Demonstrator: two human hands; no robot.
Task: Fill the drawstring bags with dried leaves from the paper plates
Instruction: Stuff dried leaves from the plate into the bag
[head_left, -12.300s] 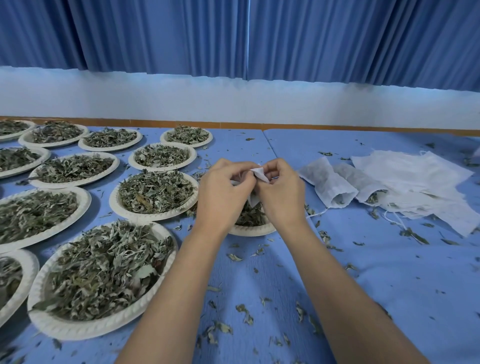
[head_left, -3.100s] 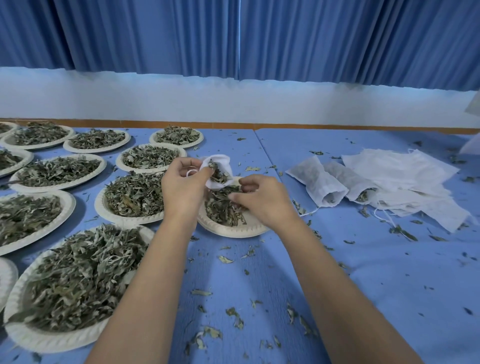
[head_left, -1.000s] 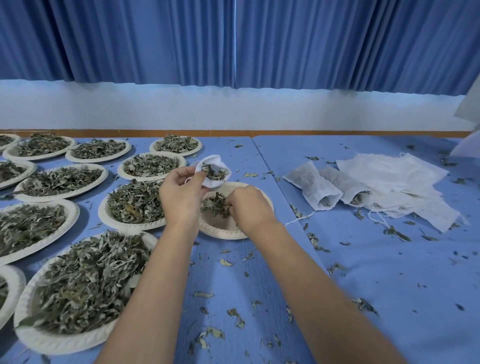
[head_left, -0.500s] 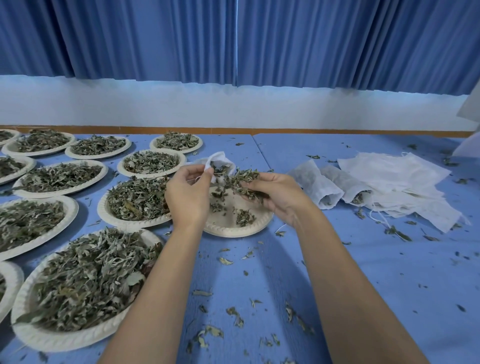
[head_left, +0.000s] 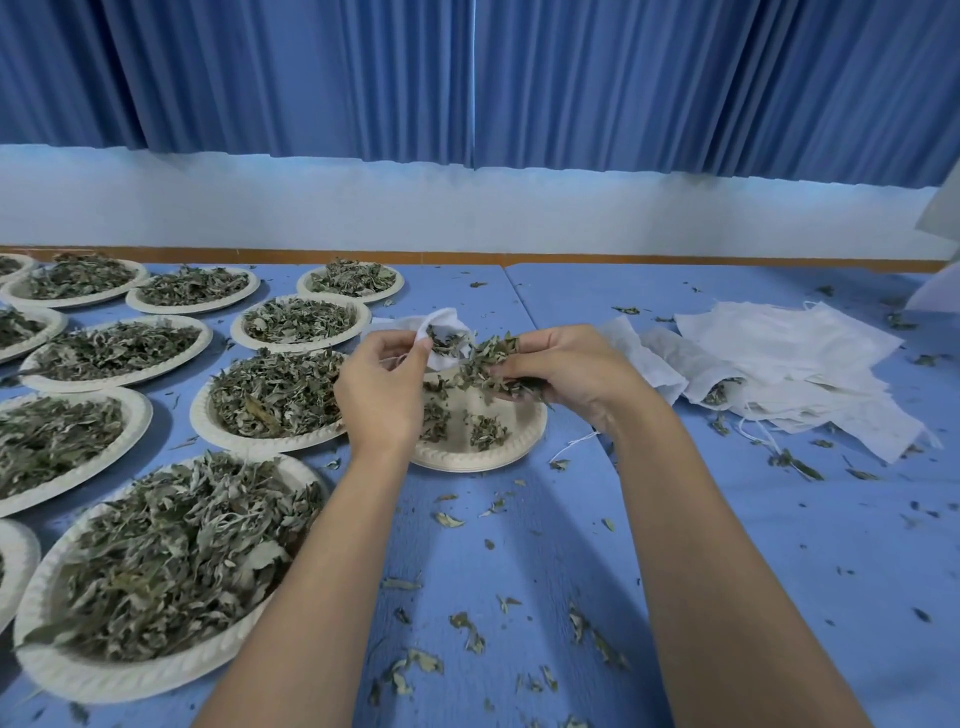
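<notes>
Left hand (head_left: 382, 397): thumb and fingers pinch the bag (head_left: 445, 318) at its rim, holding the mouth agape above the near-empty plate (head_left: 498, 460). Mouth faces right. Bag is bunched, so its long axis is unclear. 1 clump of leaves (head_left: 485, 364) sits just right of the mouth, long axis left-right, tip at the opening. Right hand (head_left: 569, 369): fingers clamped on the clump. Likely next move is a push leftward into the mouth.

rows of round white paper plates (head_left: 200, 415) heaped with dried green leaves (head_left: 171, 561) lie left on the blue-covered table (head_left: 727, 545), a near-bare round white paper plate (head_left: 488, 458) centre beneath the small white fabric drawstring bag (head_left: 445, 325), and stacked flat white fabric bags (head_left: 795, 353) right.
</notes>
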